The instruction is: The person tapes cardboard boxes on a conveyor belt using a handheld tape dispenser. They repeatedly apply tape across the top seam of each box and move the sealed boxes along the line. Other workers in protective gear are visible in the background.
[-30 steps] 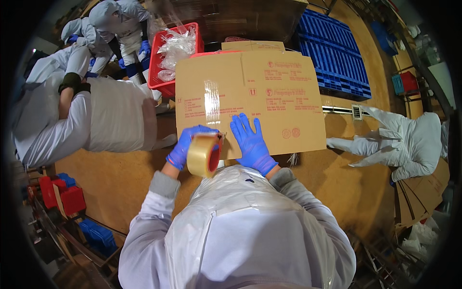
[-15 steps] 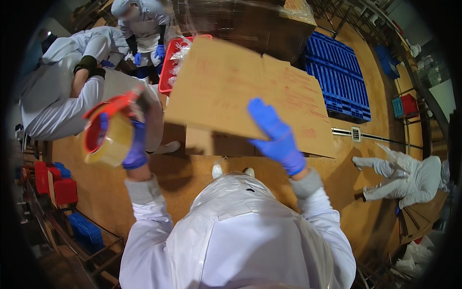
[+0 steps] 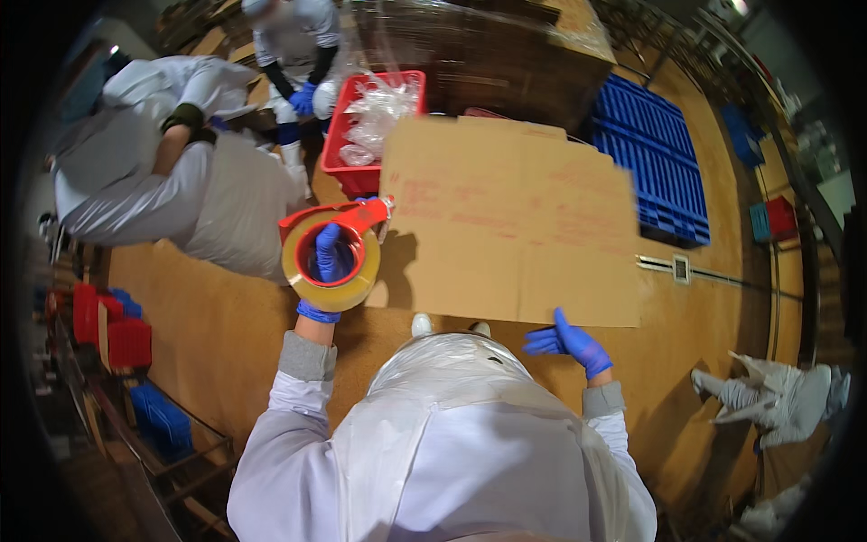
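Note:
My left hand (image 3: 332, 256), in a blue glove, grips a red tape dispenser (image 3: 363, 217) carrying a wide roll of yellowish tape. Blue fingers show through the ring of the roll; the rest of that hand is mostly behind it. A large brown cardboard piece (image 3: 519, 230), marked with faint reddish print, lies broad face up in front of me. The dispenser is by its left edge and casts a shadow there. At its near right edge, my gloved right hand (image 3: 571, 345) has its fingers apart and holds nothing. Whether its fingertips touch the cardboard, I cannot tell.
A red crate (image 3: 332, 149) of clear plastic bags stands behind the cardboard. Blue pallets (image 3: 655, 158) lie at the far right. One person (image 3: 172, 172) bends at the left; another (image 3: 293, 54) is beyond the crate. A third (image 3: 777, 397) is at the right.
The cardboard has levelled out and turned, uncovering more of the red crate. My right hand has come off its top toward the near edge. My left hand has moved right with the tape dispenser.

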`<state>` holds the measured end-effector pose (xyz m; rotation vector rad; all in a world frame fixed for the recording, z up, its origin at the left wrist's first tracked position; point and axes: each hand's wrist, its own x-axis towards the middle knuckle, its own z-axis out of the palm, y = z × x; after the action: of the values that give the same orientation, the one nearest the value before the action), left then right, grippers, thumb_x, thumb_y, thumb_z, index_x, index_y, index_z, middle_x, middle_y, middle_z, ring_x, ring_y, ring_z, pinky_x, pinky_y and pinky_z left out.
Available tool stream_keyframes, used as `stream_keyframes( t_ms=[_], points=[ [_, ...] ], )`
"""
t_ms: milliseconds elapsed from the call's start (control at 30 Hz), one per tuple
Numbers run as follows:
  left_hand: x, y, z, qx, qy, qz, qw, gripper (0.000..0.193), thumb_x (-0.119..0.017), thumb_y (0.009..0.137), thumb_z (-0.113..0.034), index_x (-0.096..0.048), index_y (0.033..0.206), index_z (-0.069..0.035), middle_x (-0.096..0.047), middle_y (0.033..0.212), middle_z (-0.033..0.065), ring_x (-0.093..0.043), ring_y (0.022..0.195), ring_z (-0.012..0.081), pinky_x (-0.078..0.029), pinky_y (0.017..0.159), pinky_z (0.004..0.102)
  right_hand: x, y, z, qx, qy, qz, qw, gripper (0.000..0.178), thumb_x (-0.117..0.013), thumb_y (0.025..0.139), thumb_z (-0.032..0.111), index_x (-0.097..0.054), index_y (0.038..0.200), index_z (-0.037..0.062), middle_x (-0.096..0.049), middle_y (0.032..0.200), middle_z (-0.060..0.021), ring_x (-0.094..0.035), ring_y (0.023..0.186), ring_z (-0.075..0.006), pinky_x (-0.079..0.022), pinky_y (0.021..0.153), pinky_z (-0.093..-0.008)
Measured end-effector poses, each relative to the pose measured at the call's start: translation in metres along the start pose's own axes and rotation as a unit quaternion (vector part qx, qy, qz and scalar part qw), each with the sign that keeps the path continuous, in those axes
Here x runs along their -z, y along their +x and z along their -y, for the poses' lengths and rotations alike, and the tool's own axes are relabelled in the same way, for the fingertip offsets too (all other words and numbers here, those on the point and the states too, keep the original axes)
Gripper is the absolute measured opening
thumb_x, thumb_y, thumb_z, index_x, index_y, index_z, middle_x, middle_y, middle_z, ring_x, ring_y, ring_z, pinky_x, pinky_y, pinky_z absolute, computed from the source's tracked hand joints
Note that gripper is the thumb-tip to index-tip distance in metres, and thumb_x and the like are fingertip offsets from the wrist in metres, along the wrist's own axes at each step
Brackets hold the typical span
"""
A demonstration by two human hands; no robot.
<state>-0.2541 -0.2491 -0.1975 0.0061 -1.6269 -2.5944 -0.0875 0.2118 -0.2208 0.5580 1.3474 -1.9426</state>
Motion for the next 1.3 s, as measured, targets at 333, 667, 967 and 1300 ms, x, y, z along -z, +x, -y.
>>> stream_keyframes(
  t_ms=[333,667,967,1300],
  points=[
    [-0.143,0.115,0.039,-0.150,0.263,0.317,0.899,0.031,-0.070,0.092,-0.007,-0.069,0.123,-0.006,-0.069,0.123,0.0091,-0.067,0.108,0.0198,-0.054,0.097,0.0330,-0.103,0.063,0.038,0.303,-0.764,-0.159,0.547,0.104,-0.077,0.077,0.048,-0.029,0.157,0.0028,-0.028,0.163,-0.0165,-0.020,0.153,-0.0368,-0.019,0.120,-0.0566],
    [-0.084,-0.020,0.044,0.226,0.222,0.318,0.894,0.030,-0.064,0.095,-0.012,-0.069,0.122,-0.002,-0.070,0.121,0.0095,-0.067,0.111,0.0184,-0.052,0.099,0.0330,-0.103,0.087,0.034,0.259,-0.784,-0.173,0.537,0.105,-0.076,0.077,0.048,-0.026,0.158,0.0034,-0.024,0.165,-0.0150,-0.016,0.155,-0.0363,-0.015,0.121,-0.0595],
    [-0.139,0.110,0.013,-0.141,0.281,0.313,0.896,0.032,-0.064,0.094,-0.009,-0.068,0.126,-0.006,-0.068,0.124,0.0090,-0.064,0.118,0.0205,-0.048,0.105,0.0330,-0.106,0.087,0.028,0.334,-0.737,-0.185,0.557,0.105,-0.078,0.073,0.053,-0.035,0.153,0.0002,-0.033,0.160,-0.0186,-0.019,0.153,-0.0396,-0.014,0.121,-0.0622],
    [-0.105,0.022,0.025,0.251,0.200,0.298,0.899,0.030,-0.051,0.100,-0.018,-0.075,0.111,-0.005,-0.072,0.115,0.0077,-0.064,0.110,0.0146,-0.049,0.097,0.0324,-0.113,0.083,0.028,0.326,-0.722,-0.205,0.574,0.099,-0.078,0.075,0.048,-0.037,0.152,-0.0003,-0.034,0.160,-0.0170,-0.022,0.152,-0.0397,-0.014,0.120,-0.0626]
  ],
)
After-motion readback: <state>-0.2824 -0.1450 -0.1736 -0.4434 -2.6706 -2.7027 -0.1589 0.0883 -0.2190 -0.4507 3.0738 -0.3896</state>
